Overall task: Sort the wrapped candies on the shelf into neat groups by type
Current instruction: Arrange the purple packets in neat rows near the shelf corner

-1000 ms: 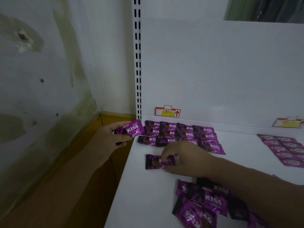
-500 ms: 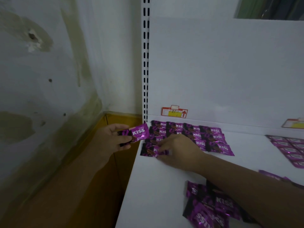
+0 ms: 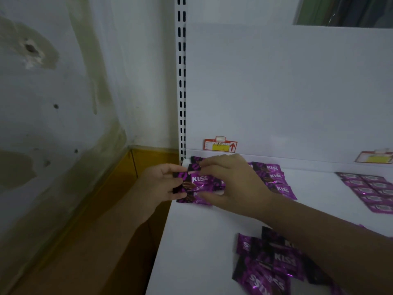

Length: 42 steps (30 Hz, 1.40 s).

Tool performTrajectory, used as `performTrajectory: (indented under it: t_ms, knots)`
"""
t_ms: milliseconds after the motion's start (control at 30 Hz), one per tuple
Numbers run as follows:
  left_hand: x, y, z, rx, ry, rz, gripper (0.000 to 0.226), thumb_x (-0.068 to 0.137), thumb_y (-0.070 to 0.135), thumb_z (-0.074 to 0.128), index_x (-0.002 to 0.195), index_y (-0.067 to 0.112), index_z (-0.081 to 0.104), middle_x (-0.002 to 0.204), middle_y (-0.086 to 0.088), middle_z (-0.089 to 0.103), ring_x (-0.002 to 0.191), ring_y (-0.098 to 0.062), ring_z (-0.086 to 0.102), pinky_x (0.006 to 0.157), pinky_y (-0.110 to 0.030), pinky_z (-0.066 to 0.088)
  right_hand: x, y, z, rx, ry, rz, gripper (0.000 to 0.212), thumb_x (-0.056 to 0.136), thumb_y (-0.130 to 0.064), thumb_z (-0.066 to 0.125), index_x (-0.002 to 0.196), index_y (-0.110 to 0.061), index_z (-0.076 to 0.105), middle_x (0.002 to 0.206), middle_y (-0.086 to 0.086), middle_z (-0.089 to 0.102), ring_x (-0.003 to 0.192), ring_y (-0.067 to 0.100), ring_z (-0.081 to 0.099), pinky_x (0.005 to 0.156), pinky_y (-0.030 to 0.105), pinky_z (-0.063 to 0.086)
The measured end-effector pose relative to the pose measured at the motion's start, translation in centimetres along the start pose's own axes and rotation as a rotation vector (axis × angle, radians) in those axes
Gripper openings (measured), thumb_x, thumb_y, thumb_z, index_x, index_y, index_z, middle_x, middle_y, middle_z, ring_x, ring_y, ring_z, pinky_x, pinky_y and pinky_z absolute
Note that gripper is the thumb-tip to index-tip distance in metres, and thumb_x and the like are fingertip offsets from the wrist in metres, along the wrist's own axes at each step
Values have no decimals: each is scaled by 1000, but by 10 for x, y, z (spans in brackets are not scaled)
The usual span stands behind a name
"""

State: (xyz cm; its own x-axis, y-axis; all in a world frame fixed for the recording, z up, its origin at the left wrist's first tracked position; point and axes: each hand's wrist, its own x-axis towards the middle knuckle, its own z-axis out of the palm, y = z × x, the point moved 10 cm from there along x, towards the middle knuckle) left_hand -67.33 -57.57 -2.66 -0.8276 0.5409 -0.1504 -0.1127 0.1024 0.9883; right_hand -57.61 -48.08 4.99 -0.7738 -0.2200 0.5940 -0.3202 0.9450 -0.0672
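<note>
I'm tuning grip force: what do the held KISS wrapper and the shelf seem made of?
KISS wrapper: probably thin metallised plastic film, glossy, with bright pink glints. Shelf: looks like white painted metal, smooth and matte, matching the slotted upright; not certain.

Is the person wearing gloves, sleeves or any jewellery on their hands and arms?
No. The left hand and right hand are bare, with no gloves or rings showing. The left forearm and right forearm are bare too, with no sleeve, watch or bracelet in view. The dim light hides finer detail.
</note>
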Motion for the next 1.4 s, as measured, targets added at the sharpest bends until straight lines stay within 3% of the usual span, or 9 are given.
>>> performTrajectory:
  t_ms: [133,300,433,500,600,967,1200,1300,1400]
  knots:
    - [2,6,25,-2,-70,4,21,85,-7,56,94,10,65,94,-15,68,79,-23,70,57,-26,56,-5,14,4,-19,-99,14,32,71,-32,78,98,-14,72,101,-1,71,92,18,66,75,41,50]
    - [9,13,26,9,-34,120,16,88,1,55,94,15,61,98,-13,67,76,-21,69,59,-24,53,-15,35,-10,-20,-95,109,30,70,-32,80,93,-14,74,93,0,73,85,18,66,78,33,52]
    - [-4,23,28,848,106,564,15,86,21,62,101,23,67,94,11,60,84,-2,52,66,-8,39,-39,74,-7,2,-178,349,23,78,-33,72,94,-16,73,93,2,72,84,18,62,79,29,49]
    - [-9,10,41,1001,75,643,24,86,30,62,108,23,67,102,10,60,94,-3,45,77,-13,35,-49,79,2,-5,-239,362,24,80,-35,70,98,-19,73,97,-2,71,88,14,61,82,21,43]
    - [-13,2,46,1029,95,684,26,87,30,61,111,22,67,108,7,61,100,-8,46,84,-21,37,-55,72,19,-14,-326,305,25,83,-39,66,98,-20,72,96,-4,71,88,11,61,87,21,43]
    - [-19,3,51,1070,104,731,15,83,18,67,97,16,72,96,1,66,93,-16,53,78,-29,41,-52,57,37,-62,-399,221,30,82,-45,64,102,-24,71,102,-5,69,93,12,60,90,31,47]
    - [-28,14,54,1034,85,823,14,73,3,75,85,11,73,87,-2,68,85,-22,60,69,-36,49,-61,65,4,-26,-353,288,20,85,-32,64,97,-18,72,98,-2,69,89,12,59,83,21,43]
    - [-37,15,67,955,-47,821,14,79,5,70,90,12,72,93,1,65,90,-16,56,76,-31,48,-86,71,-15,34,-392,362,21,86,-37,62,102,-25,69,106,-8,66,97,7,56,85,11,35]
    - [-58,2,94,836,-302,685,26,86,34,62,107,46,55,111,30,48,107,9,42,86,-9,34,-120,64,-25,63,-492,374,36,85,-50,57,117,-33,60,125,-11,57,113,3,50,97,19,35]
